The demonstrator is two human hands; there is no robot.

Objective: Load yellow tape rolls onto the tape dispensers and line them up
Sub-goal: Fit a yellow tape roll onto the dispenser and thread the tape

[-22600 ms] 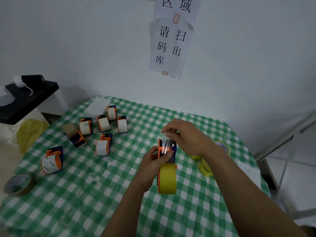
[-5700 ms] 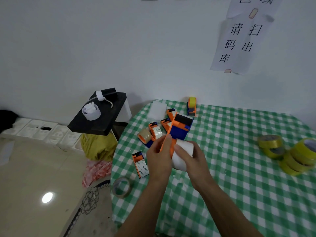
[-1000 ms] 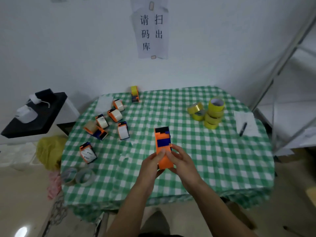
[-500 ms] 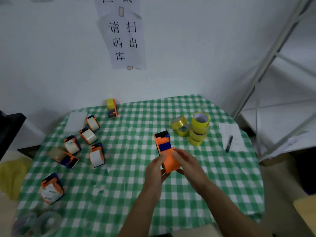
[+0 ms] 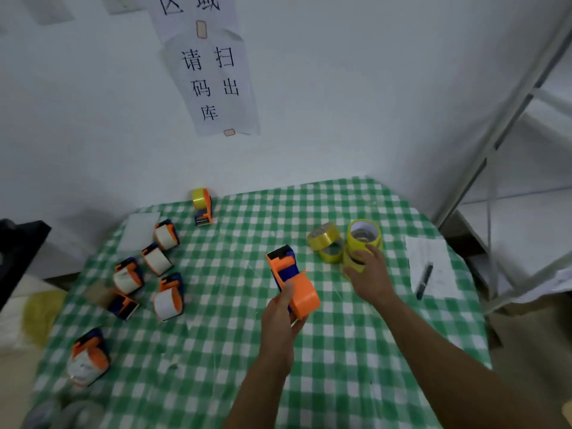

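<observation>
My left hand (image 5: 280, 323) grips an orange and blue tape dispenser (image 5: 297, 286) with no roll on it, held above the middle of the green checked table (image 5: 340, 351). My right hand (image 5: 371, 277) reaches to a stack of yellow tape rolls (image 5: 363, 235) at the back right, its fingers touching the stack's near side. Another yellow roll (image 5: 323, 236) leans beside the stack. One dispenser loaded with yellow tape (image 5: 201, 205) stands at the table's back edge.
Several dispensers with white rolls (image 5: 158, 258) lie scattered on the left half of the table. A sheet of paper (image 5: 433, 258) with a pen (image 5: 424, 280) lies at the right edge. A metal shelf frame (image 5: 495, 134) rises on the right, and a black stand (image 5: 18, 246) is at the left.
My right hand has let go of the dispenser and moved right to the stack of yellow rolls. My left hand alone holds the dispenser now.
</observation>
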